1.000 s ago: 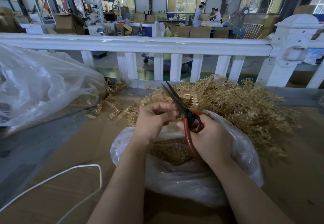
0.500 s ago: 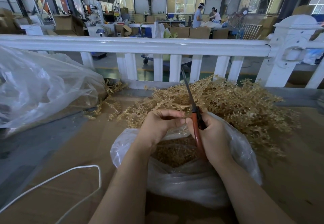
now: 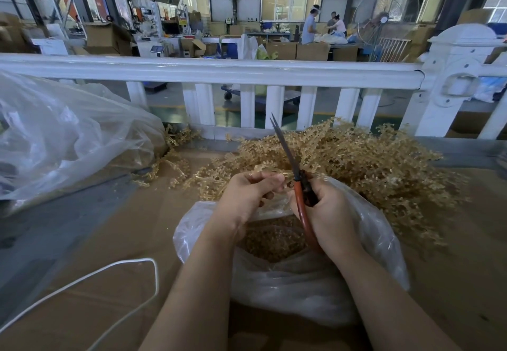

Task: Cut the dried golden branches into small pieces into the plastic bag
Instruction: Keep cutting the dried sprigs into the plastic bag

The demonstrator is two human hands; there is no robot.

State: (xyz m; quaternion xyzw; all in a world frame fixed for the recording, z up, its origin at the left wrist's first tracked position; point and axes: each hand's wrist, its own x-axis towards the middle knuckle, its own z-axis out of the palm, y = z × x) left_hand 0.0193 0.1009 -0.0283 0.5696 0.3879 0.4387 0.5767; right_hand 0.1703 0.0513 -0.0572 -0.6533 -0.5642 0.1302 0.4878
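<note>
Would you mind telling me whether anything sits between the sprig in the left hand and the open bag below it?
Nothing visible does. The left hand pinches the golden sprig directly above the plastic bag, whose mouth is open. The scissors in the right hand stand beside it.

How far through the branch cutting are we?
Done: cut pieces already lie in the plastic bag. In hand: left hand holds a sprig, right hand grips scissors. Left: a big pile of golden branches remains uncut.
</note>
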